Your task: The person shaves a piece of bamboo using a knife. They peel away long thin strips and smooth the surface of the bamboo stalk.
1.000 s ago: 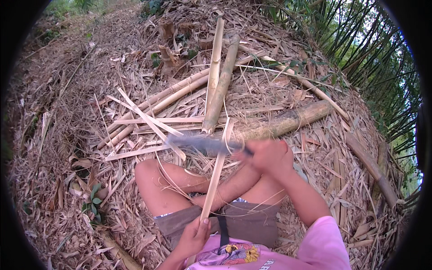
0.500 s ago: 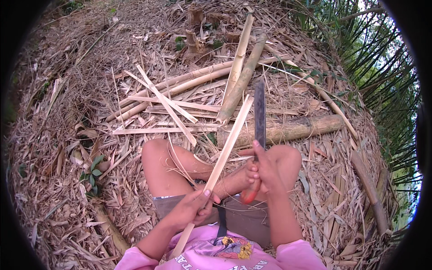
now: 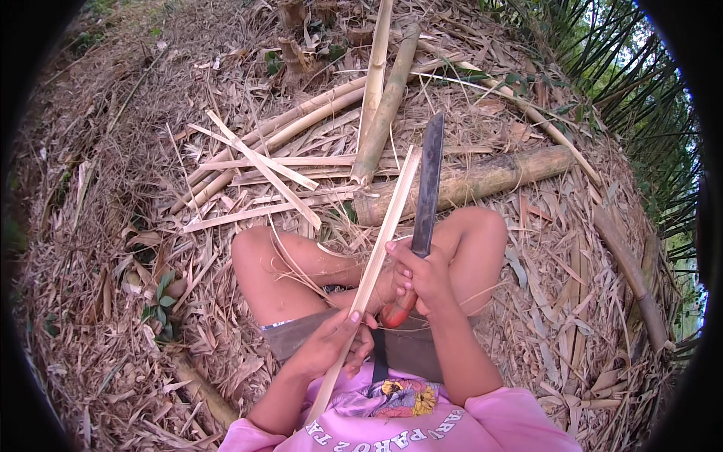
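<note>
My left hand (image 3: 336, 343) is closed round a long pale bamboo strip (image 3: 383, 253), which slants from my shirt up past my lap. Beside it, my right hand (image 3: 422, 280) grips a machete (image 3: 428, 177) by its orange-red handle, the dark blade pointing up and away from me. Blade and strip lie close side by side near the right hand; whether they touch, I cannot tell. The right thumb and a finger reach toward the strip. Thin curly shavings hang over my crossed legs.
Beyond my legs lie a thick bamboo log (image 3: 482, 181), another bamboo pole (image 3: 388, 105) leaning across it, and several split strips (image 3: 263, 162). Cut stumps (image 3: 297, 54) stand at the back. Dry leaves cover the ground, and a bamboo thicket (image 3: 625, 90) rises at the right.
The machete and my right hand have moved left and nearer to the strip, and the blade now tilts. The strip stays in my left hand. My view has shifted slightly.
</note>
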Available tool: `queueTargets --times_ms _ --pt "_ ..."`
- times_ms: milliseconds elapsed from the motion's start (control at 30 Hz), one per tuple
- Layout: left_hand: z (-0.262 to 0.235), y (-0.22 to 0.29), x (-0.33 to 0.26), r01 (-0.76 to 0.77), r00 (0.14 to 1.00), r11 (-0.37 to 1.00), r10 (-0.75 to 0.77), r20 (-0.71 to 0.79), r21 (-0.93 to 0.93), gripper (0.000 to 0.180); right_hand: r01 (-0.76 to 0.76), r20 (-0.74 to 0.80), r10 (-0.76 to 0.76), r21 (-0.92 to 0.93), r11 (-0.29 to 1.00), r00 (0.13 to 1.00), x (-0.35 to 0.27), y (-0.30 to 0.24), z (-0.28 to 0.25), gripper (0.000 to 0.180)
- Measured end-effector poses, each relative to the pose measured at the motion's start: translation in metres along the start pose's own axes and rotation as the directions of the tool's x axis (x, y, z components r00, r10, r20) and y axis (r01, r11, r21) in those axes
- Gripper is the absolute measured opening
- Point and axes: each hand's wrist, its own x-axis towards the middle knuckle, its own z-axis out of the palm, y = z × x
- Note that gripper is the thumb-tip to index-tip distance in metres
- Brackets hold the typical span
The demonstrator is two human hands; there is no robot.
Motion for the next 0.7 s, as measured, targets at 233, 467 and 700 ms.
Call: queueTargets --times_ms 233,467,700 --pt "-0.026 -0.036 -0.043 0.047 0.997 0.978 -0.034 -0.066 0.205 0.041 0.117 -0.030 -0.115 0.092 0.989 0.993 0.013 -0.015 -0.008 0.020" --pt "-0.005 -0.023 -0.046 0.002 0.982 0.994 0.017 -0.187 0.105 0.034 0.453 0.087 -0.461 -0.412 0.791 0.883 0.007 0.007 -0.016 0.026" --pt "-0.001 0.006 -0.026 -0.014 0.992 0.999 0.019 -0.127 0.040 0.034 0.653 0.572 -0.514 -0.757 -0.029 0.640 -0.054 0.032 -0.010 0.048"
